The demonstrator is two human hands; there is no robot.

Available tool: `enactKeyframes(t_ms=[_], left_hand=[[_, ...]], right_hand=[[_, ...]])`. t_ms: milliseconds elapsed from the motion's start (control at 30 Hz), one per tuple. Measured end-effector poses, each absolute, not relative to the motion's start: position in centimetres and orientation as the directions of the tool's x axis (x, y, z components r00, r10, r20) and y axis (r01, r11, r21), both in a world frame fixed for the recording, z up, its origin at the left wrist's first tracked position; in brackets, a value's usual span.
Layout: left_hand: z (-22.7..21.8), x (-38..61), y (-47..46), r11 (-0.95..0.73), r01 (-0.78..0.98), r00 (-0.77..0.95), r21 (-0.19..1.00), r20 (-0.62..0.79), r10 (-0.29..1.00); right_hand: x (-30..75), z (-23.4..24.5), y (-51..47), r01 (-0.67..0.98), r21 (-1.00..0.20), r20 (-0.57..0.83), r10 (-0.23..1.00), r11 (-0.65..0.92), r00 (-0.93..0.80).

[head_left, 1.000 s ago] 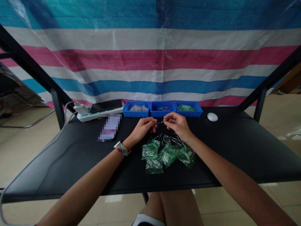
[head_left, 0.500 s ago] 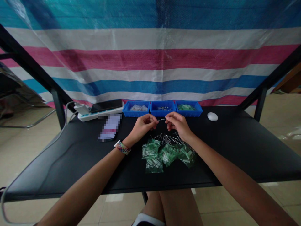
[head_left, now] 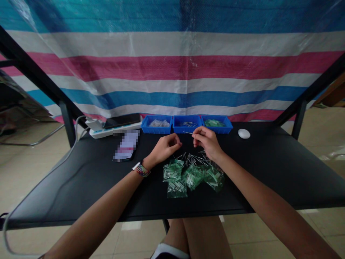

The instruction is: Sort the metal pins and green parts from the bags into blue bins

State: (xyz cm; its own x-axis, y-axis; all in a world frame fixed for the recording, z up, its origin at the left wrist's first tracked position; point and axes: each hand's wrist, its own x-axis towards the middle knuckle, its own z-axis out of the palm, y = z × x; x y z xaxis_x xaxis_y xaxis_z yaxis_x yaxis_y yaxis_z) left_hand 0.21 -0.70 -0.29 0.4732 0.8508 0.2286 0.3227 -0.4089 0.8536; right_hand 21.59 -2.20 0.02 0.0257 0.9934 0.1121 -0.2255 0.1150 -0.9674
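Observation:
My right hand (head_left: 206,142) pinches a thin metal pin (head_left: 188,133) that points left, toward the middle blue tray (head_left: 187,125). My left hand (head_left: 165,147) hovers just left of it, fingers curled closed; whether anything small is in them I cannot make out. Below both hands a heap of loose metal pins (head_left: 192,158) lies on the black table (head_left: 81,180). Nearer to me sit several small green plastic bags (head_left: 188,178) filled with short parts.
Three blue trays line the table's back edge, the left tray (head_left: 156,124) with clear bags, the right tray (head_left: 215,123) with green ones. A white power strip (head_left: 106,131) carries a phone (head_left: 122,120). A white round object (head_left: 244,133) sits right. A striped tarp (head_left: 172,64) hangs behind.
The hands held the pin between them; now the left hand has let go and drawn back slightly. The right hand has lifted the pin toward the middle tray.

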Motion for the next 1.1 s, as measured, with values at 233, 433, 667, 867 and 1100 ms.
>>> enactKeyframes(t_ms=[233, 433, 667, 867, 1100], left_hand=[[0.3, 0.7, -1.5, -0.626, 0.533, 0.664, 0.570, 0.177, 0.727], [0.1, 0.8, -1.4, -0.653, 0.541, 0.682, 0.530, 0.178, 0.709], [0.0, 1.0, -1.6, -0.597, 0.569, 0.618, 0.566, 0.185, 0.764], [-0.3, 0.7, -1.2, -0.510, 0.475, 0.546, 0.718, 0.214, 0.810], [0.0, 0.5, -0.5, -0.459, 0.215, 0.491, 0.862, 0.311, 0.814]], right_hand=[[22.9, -0.2, -0.6, -0.115, -0.978, 0.159, 0.978, 0.174, 0.132], [23.1, -0.2, -0.5, -0.063, -0.982, 0.164, 0.975, 0.175, 0.149], [22.4, -0.7, -0.9, 0.013, -0.986, 0.167, 0.982, 0.166, 0.085], [22.2, -0.9, -1.0, 0.012, -0.986, 0.168, 0.984, 0.168, 0.060], [21.8, -0.5, -1.8, -0.040, -0.996, 0.082, 0.996, 0.080, -0.047]])
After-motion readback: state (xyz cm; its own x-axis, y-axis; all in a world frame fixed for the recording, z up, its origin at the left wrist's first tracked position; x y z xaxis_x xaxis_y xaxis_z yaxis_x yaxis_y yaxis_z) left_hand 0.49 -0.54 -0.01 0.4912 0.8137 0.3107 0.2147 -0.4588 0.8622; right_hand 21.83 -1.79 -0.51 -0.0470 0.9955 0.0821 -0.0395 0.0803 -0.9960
